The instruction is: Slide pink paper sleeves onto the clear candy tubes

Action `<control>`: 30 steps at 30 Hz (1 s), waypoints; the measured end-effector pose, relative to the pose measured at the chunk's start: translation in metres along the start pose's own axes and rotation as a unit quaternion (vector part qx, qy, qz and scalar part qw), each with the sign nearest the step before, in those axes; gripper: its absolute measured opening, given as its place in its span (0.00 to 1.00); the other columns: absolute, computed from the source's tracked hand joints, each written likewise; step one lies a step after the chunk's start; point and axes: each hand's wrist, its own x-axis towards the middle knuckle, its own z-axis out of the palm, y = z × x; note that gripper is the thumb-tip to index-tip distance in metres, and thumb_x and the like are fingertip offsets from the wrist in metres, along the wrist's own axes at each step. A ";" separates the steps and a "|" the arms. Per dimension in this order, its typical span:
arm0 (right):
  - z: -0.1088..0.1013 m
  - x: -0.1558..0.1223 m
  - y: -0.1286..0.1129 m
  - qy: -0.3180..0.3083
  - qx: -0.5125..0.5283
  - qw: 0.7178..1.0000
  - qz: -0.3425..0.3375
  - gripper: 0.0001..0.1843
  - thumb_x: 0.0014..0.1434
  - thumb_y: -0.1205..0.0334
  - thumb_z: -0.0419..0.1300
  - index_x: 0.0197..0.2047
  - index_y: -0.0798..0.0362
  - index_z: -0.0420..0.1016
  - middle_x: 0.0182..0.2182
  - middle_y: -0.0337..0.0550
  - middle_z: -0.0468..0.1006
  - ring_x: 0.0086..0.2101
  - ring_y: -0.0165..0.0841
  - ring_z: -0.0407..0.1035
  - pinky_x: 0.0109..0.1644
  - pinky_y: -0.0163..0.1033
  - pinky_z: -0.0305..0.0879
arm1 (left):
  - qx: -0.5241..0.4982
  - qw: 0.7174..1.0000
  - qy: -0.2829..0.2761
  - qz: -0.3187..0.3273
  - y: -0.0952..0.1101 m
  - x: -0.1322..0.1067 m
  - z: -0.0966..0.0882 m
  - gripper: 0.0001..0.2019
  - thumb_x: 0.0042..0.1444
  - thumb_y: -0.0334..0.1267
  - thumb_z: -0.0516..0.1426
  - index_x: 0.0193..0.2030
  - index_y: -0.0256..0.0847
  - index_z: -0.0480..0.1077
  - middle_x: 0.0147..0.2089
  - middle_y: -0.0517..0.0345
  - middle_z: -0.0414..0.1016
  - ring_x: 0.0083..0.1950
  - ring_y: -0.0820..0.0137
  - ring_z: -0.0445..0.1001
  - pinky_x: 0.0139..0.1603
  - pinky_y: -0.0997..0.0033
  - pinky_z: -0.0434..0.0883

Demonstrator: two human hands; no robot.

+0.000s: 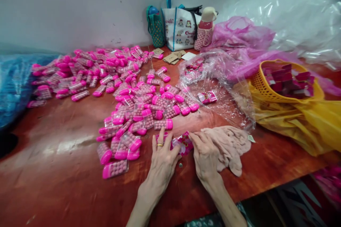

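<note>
Between my hands a shiny pink printed wrapper [184, 143] lies on the tabletop. My left hand [162, 156], with a ring on one finger, rests with fingers spread, its thumb and index finger touching the wrapper's left end. Another pink piece [161, 137] shows partly under its fingers. The fingertips of my right hand [205, 152] are closed on the wrapper's right edge. Just beyond my left fingertips lies a clear container with a pink cap [163, 124], filled with pink balls. Many like it form a pile [138, 103] to the left and ahead.
Beside my right hand is a crumpled beige cloth [226, 145]. Behind it spreads a clear plastic bag [221, 92] with pink wrappers. A yellow basket [287, 97] of dark pink pieces stands at right. Bottles and a white tote bag [179, 28] stand against the wall.
</note>
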 end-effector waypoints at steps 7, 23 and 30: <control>-0.008 0.005 0.001 0.029 0.040 0.998 0.024 0.12 0.62 0.65 0.47 0.30 0.53 0.68 0.27 0.44 0.72 0.30 0.35 0.64 0.37 0.39 0.59 | -0.195 0.970 0.147 -0.006 -0.014 0.003 -0.005 0.05 0.53 0.31 0.55 0.36 0.37 0.71 0.47 0.44 0.71 0.61 0.55 0.56 0.56 0.52 0.60; -0.010 -0.004 -0.037 -0.135 0.387 0.898 0.161 0.07 0.52 0.61 0.60 0.34 0.54 0.73 0.27 0.37 0.74 0.30 0.31 0.67 0.33 0.33 0.63 | -0.691 0.624 0.124 -0.342 0.013 0.008 -0.017 0.04 0.41 0.32 0.63 0.24 0.36 0.73 0.22 0.63 0.72 0.22 0.77 0.69 0.25 0.78 0.69; -0.006 -0.012 -0.047 -0.131 0.297 0.943 0.075 0.16 0.59 0.63 0.52 0.20 0.55 0.63 0.18 0.34 0.61 0.21 0.26 0.57 0.24 0.32 0.51 | -0.773 0.505 0.114 -0.367 0.011 0.004 -0.023 0.07 0.33 0.29 0.66 0.19 0.33 0.72 0.19 0.61 0.72 0.20 0.78 0.68 0.23 0.80 0.67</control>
